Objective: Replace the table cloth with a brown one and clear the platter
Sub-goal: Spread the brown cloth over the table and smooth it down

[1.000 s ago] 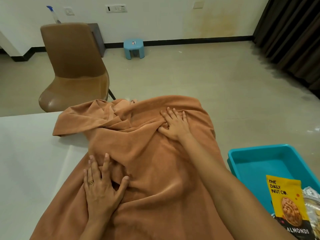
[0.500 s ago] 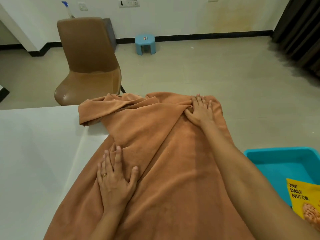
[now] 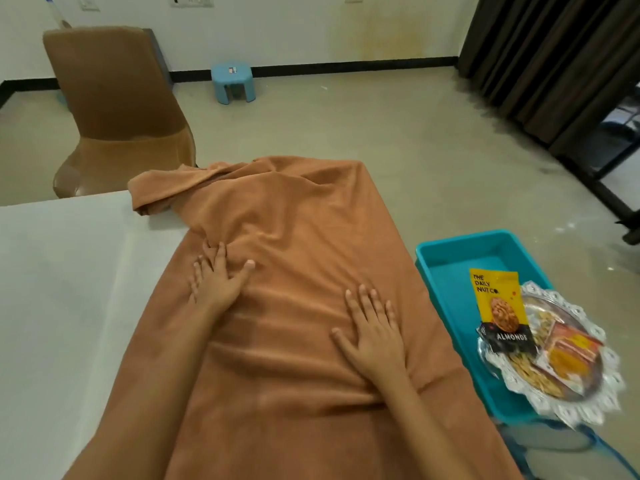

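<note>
White table (image 3: 69,289): brown cloth (image 3: 294,237) along right edge, far-left corner bunched. Flat, fingers spread, pressing cloth, gripping nothing: left hand (image 3: 216,284), right hand (image 3: 375,332). Beyond right edge: platter (image 3: 554,355) on tub (image 3: 450,265). Advice: smooth outward, unfold bunch leftward.

The head-worn camera looks forward and down, close over the brown cloth (image 3: 294,237).

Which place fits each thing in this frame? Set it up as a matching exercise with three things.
Things:
1. brown cloth
2. almonds packet
3. blue stool

Places:
A. on the floor by the far wall
B. spread on the table, under the flat left hand and right hand
C. on the silver platter

Pairs: 1-B; 2-C; 3-A
</note>
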